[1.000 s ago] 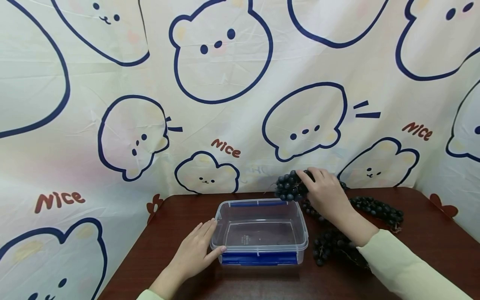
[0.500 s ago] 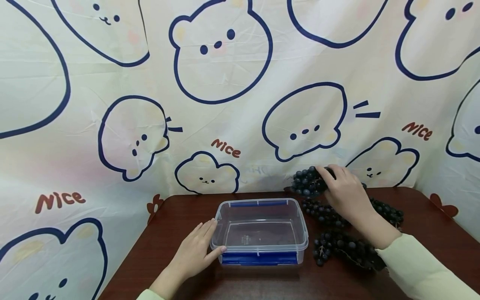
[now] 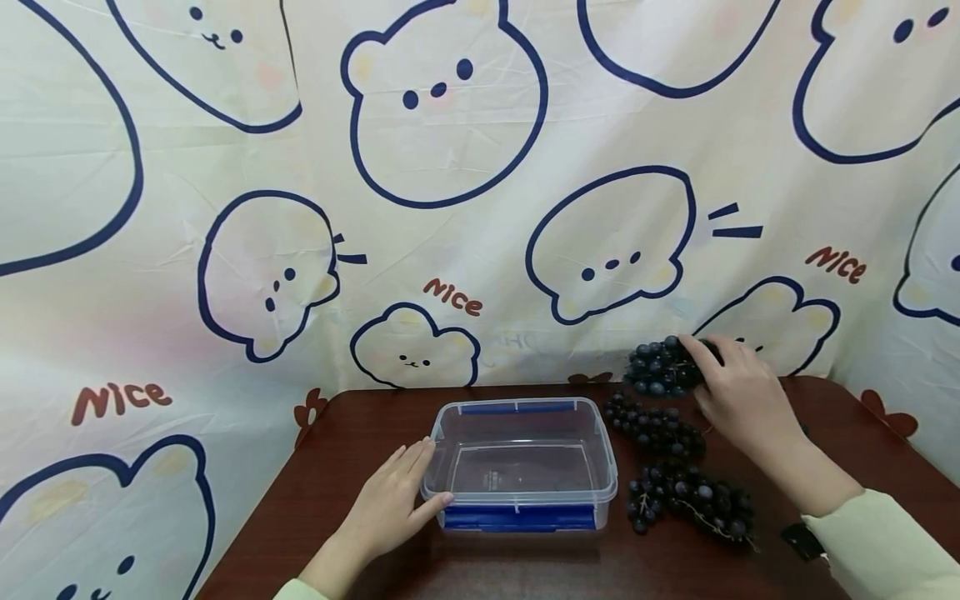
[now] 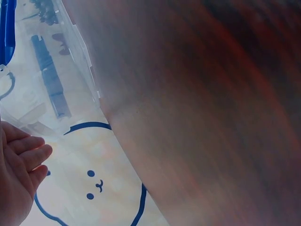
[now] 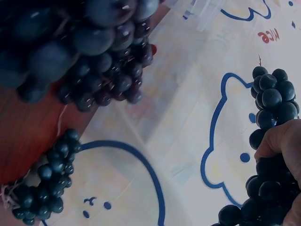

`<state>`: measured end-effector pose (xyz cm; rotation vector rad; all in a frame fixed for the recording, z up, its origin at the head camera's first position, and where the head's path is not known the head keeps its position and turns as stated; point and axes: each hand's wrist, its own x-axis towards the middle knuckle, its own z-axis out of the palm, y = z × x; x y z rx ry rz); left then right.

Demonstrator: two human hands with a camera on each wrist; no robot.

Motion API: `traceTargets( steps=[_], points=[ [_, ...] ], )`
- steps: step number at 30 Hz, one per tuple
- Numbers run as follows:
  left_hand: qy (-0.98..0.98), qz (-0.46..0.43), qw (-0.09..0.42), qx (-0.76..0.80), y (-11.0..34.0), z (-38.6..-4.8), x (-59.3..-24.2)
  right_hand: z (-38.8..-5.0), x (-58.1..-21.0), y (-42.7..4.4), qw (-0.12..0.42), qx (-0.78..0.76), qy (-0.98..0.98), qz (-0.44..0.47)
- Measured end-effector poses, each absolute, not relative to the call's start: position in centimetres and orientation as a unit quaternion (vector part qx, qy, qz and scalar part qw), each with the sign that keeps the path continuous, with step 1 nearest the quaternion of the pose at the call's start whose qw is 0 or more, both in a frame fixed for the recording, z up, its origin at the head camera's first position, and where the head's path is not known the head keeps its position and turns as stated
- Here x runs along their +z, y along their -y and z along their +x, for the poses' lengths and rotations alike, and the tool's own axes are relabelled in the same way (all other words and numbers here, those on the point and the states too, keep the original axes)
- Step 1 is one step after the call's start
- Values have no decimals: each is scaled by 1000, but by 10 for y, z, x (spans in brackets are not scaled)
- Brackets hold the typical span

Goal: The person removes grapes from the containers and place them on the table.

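Observation:
My right hand (image 3: pixel 742 392) grips a bunch of dark grapes (image 3: pixel 660 367) above the back right of the table. In the right wrist view the thumb presses into those held grapes (image 5: pixel 273 99). Straight fingers of my left hand (image 3: pixel 386 500) touch the left side of a clear plastic box (image 3: pixel 517 497) with blue clips; its inside shows bare. The left wrist view catches part of that hand (image 4: pixel 21 169) beside the box wall (image 4: pixel 80 56). Two more grape bunches lie right of the box, one behind (image 3: pixel 656 425) and one nearer (image 3: pixel 697 500).
Another grape bunch (image 5: pixel 51 179) shows at the lower left of the right wrist view, mostly hidden by my right arm in the head view. A cartoon-printed cloth (image 3: pixel 442 250) hangs behind the brown table (image 3: pixel 375 408). A small dark object (image 3: pixel 802 542) sits by the right sleeve.
My right hand has moved to the right with its grape bunch, away from the box, uncovering the bunches on the table. The left hand and box have stayed put.

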<state>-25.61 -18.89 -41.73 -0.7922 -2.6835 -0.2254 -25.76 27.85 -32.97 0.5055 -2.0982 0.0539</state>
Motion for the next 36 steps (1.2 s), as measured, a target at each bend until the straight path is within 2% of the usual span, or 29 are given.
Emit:
traceTargets(
  steps=[18,36],
  points=[
    [947,-266,162,-80,187,-257,-417,-233,-345,-325,467,16,868,169],
    [947,-266,159,-82,187,-256,-417,-215,-363,-350,447,-8,887,118]
  ],
)
